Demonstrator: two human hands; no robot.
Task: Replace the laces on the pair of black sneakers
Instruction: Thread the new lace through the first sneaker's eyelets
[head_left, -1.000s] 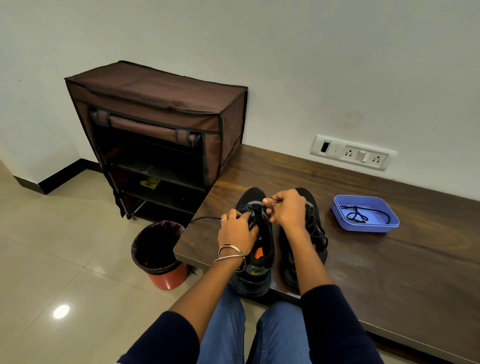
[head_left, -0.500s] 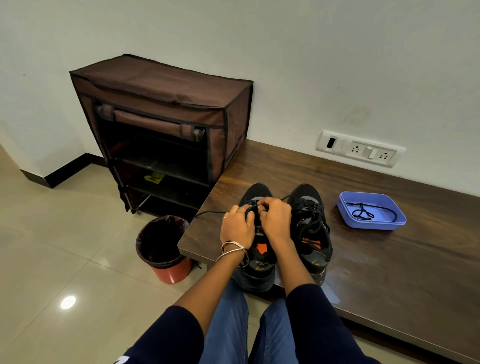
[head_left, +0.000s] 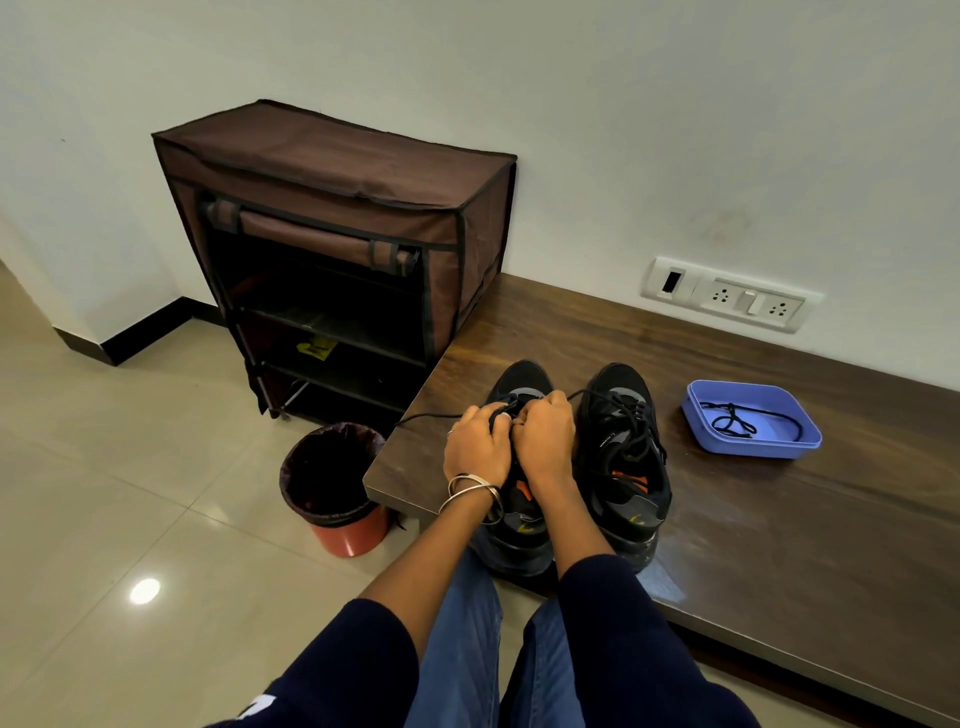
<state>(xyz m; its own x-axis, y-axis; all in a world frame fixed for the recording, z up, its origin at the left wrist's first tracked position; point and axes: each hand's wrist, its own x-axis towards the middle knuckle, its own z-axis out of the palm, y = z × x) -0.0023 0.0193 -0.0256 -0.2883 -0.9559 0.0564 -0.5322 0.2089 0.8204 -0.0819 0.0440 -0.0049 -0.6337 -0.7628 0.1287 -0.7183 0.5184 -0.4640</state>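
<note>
— Sneakers: where do they sit?

— Both black sneakers stand side by side on the dark wooden bench, toes toward the wall, near its left end. The left sneaker is under both hands; the right sneaker is just beside it, laced, with loose black loops on top.

— What are the hands doing?

— The left hand, with bangles at the wrist, and the right hand are pressed together over the left sneaker's forefoot, fingers curled and pinching its black lace. One end of that lace trails left across the bench toward the edge.

— Anything else on the bench?

— A blue plastic tray sits to the right of the sneakers, apart from them, holding another black lace in a loose tangle.

— And around it?

— A brown fabric shoe rack stands against the wall by the bench's left end, its front flap rolled up. A red bin with a dark liner stands on the tiled floor below the bench corner.
</note>
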